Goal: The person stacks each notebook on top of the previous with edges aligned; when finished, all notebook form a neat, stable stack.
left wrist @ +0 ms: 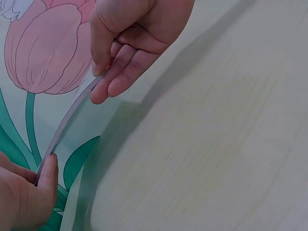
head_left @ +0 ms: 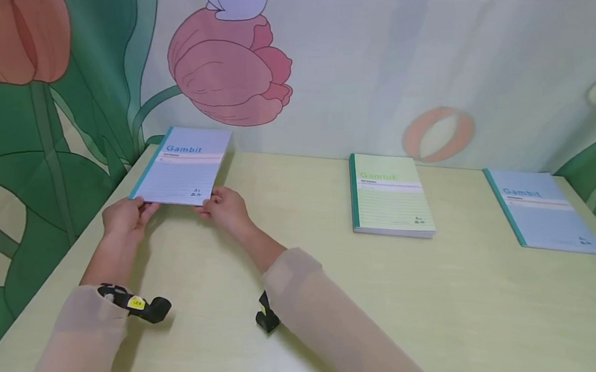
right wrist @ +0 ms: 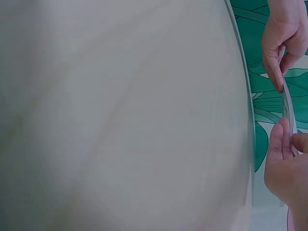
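Note:
A blue Gambit notebook [head_left: 184,174] with a teal spine is lifted off the table at the far left corner, its near edge toward me. My left hand [head_left: 123,218] pinches the near left corner, by the spine. At the near right corner, my right hand [head_left: 226,208] grips it between thumb and fingers. In the left wrist view the notebook [left wrist: 65,120] shows edge-on and slightly bowed between the hands, with a shadow under it. The right wrist view also catches its thin edge [right wrist: 288,103].
A thick green Gambit notebook [head_left: 390,196] lies right of centre near the back edge. Farther right, another blue Gambit notebook [head_left: 544,213] lies near the table's right edge. A curtain [head_left: 346,59] with printed tulips hangs behind the pale wooden table [head_left: 211,356].

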